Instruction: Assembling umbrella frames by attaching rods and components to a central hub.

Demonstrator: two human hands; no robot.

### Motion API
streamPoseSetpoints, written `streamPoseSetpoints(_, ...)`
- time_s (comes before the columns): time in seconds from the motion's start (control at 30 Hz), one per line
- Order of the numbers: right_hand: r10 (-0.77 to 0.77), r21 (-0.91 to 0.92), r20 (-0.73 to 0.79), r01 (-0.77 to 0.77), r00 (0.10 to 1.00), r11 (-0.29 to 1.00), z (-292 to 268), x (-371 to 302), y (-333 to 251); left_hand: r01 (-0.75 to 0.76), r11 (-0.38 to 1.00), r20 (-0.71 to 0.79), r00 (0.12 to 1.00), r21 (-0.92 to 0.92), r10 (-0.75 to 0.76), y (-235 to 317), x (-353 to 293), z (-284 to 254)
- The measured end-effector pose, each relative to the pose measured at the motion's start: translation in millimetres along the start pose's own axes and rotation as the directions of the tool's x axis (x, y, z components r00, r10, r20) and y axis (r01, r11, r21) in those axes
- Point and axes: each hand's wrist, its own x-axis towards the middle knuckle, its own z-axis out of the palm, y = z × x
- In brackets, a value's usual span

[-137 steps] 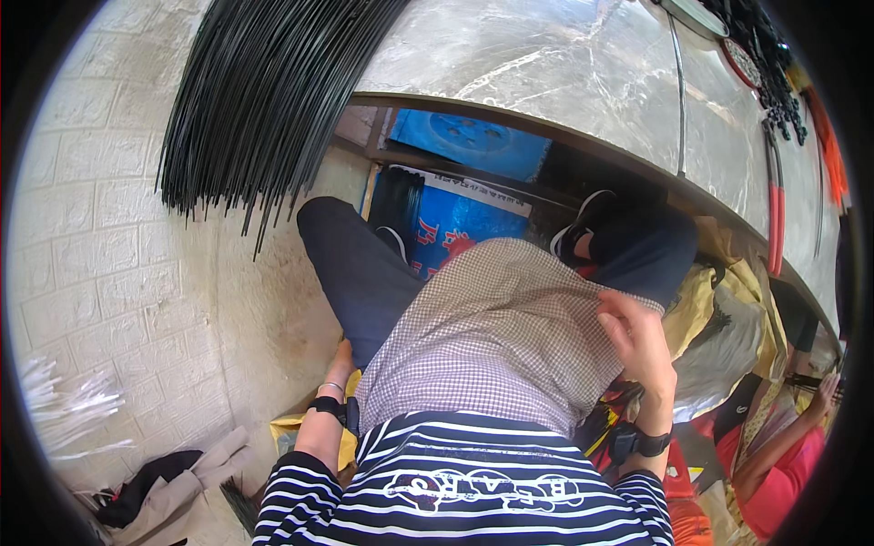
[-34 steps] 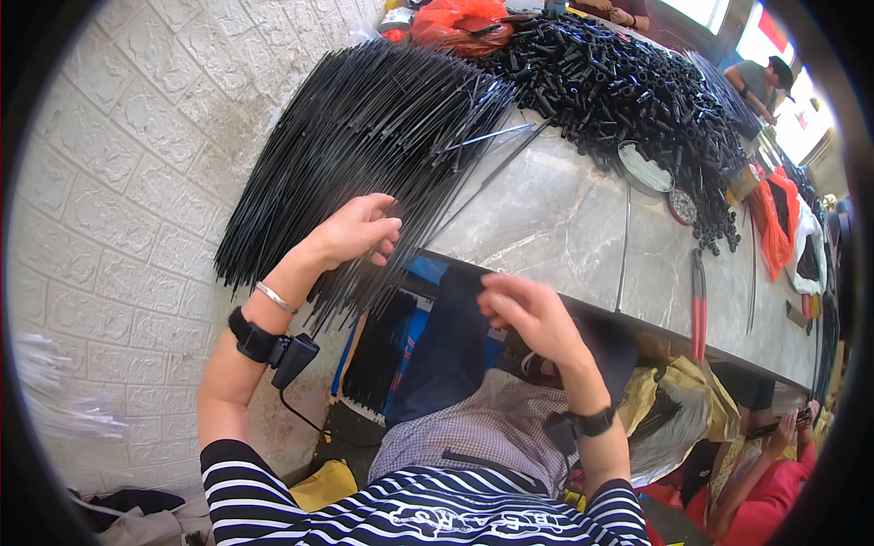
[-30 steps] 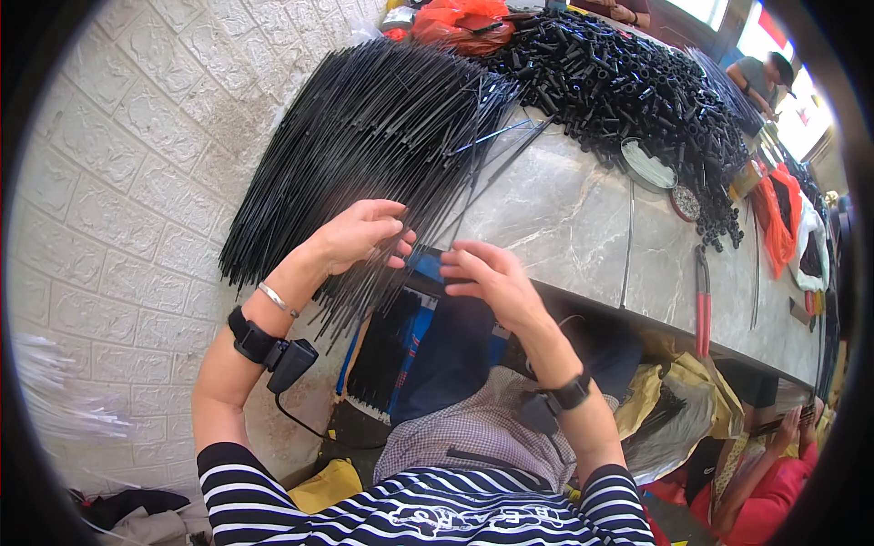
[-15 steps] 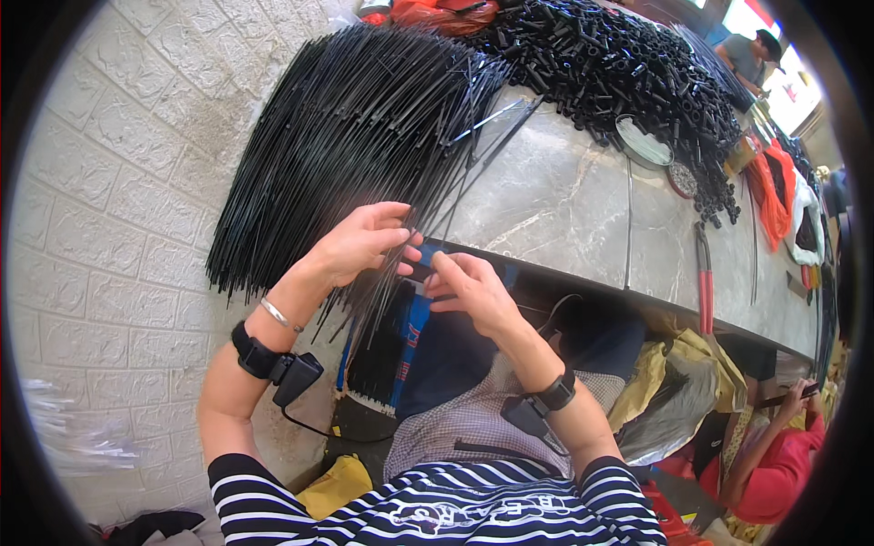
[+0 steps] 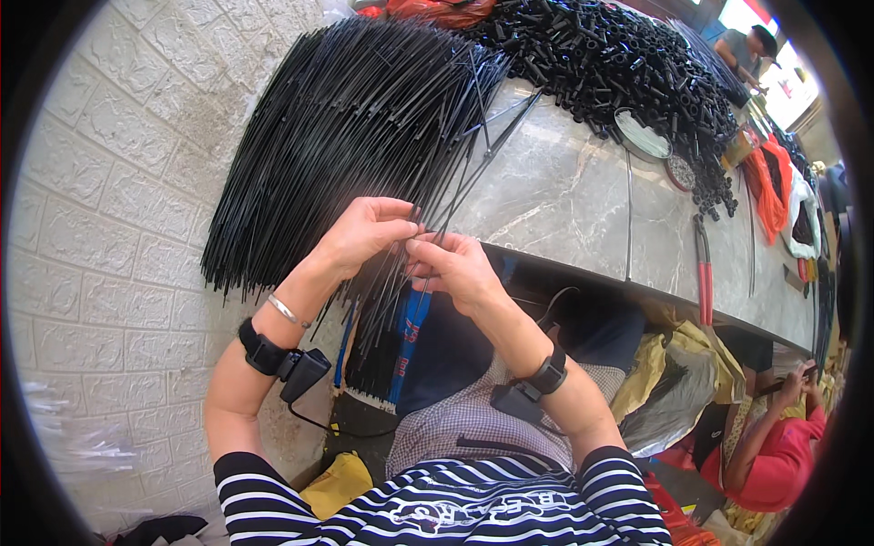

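Observation:
A big heap of long, thin black rods lies on the left part of the grey marbled table, their near ends hanging over its edge. My left hand is at the heap's near right side, thumb and fingers closed on thin rods. Just right of it, my right hand pinches at the same rods, its fingertips almost touching the left ones. How many rods are in the fingers cannot be made out. Below the hands, more black rods stand in a blue-edged box.
Short black tubes are piled at the back of the table, beside a round dish of clear material. Red-handled pliers lie at the front edge. A white brick-patterned wall stands left. Other people are at the right.
My right hand has moved left and slightly up to the left hand, and its spread fingers have closed in a pinch on the rods. The left fingers have drawn together.

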Motion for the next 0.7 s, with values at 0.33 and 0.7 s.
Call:
streamPoseSetpoints(0.33, -0.006, 0.079, -0.022, 0.008, 1.0, 0.997, 6.7, -2.1, -1.8, 0.048, 0.999, -0.071, 0.996, 0.006, -0.048, 1.2, -1.0, -1.4)
streamPoseSetpoints(0.7, -0.031, 0.078, -0.063, 0.036, 0.998, 0.996, 4.2, -5.5, -0.3, 0.015, 1.0, -0.043, 0.999, 0.025, -0.013, 1.3, 0.1, 3.0)
